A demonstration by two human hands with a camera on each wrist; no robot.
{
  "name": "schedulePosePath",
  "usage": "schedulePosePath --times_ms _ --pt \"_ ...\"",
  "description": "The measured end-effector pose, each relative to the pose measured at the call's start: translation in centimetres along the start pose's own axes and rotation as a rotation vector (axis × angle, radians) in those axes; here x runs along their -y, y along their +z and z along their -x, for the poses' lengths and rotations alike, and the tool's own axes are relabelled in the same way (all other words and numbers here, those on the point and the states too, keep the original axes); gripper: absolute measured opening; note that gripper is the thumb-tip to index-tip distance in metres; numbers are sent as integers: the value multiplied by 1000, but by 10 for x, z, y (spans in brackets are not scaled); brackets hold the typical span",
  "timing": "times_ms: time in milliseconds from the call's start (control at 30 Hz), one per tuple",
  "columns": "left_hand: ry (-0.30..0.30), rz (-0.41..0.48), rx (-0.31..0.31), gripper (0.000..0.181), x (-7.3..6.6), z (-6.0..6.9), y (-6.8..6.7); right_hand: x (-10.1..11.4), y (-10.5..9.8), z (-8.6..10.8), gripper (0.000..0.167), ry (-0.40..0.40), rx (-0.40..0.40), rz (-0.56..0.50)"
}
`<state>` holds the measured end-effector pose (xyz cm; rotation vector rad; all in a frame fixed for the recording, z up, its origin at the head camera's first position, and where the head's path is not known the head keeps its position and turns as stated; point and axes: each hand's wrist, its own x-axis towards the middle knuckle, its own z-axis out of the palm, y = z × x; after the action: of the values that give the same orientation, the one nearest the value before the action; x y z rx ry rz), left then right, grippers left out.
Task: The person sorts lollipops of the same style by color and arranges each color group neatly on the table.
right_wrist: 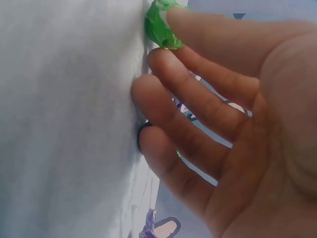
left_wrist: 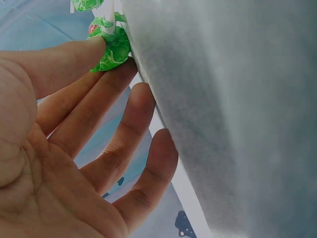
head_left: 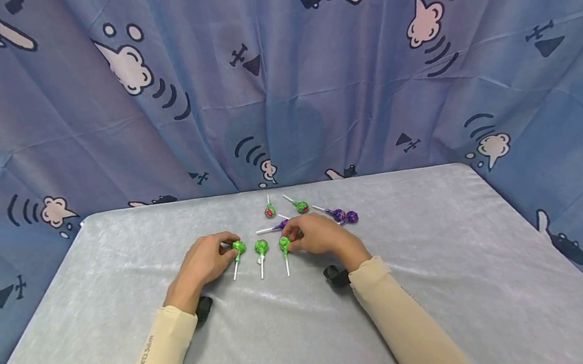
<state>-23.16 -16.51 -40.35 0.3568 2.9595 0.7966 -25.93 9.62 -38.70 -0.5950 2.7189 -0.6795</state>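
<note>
Blue curtain [head_left: 282, 104] backs the bench [head_left: 273, 342]. Left hand [head_left: 206, 260] pinches a green lollipop [head_left: 239, 247] at nine o'clock of the middle lollipop [head_left: 261, 246]; right hand [head_left: 321, 233] pinches another lollipop [head_left: 284, 243] at three.

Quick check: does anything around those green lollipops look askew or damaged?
Slightly: the left green lollipop, pinched by the left hand, slants, its stick angled outward to the left, while the middle green lollipop and right green lollipop lie nearly straight. Behind them, purple lollipops lie jumbled at different angles. I see no obvious damage.
</note>
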Motion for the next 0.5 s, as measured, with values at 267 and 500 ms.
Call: schedulePosePath --times_ms 267,500 --pt "3 -3 -1 30 0 1 0 1 -1 1 28 10 7 -6" --pt "7 -5 -4 30 0 0 0 3 -8 3 28 -32 -13 -3"
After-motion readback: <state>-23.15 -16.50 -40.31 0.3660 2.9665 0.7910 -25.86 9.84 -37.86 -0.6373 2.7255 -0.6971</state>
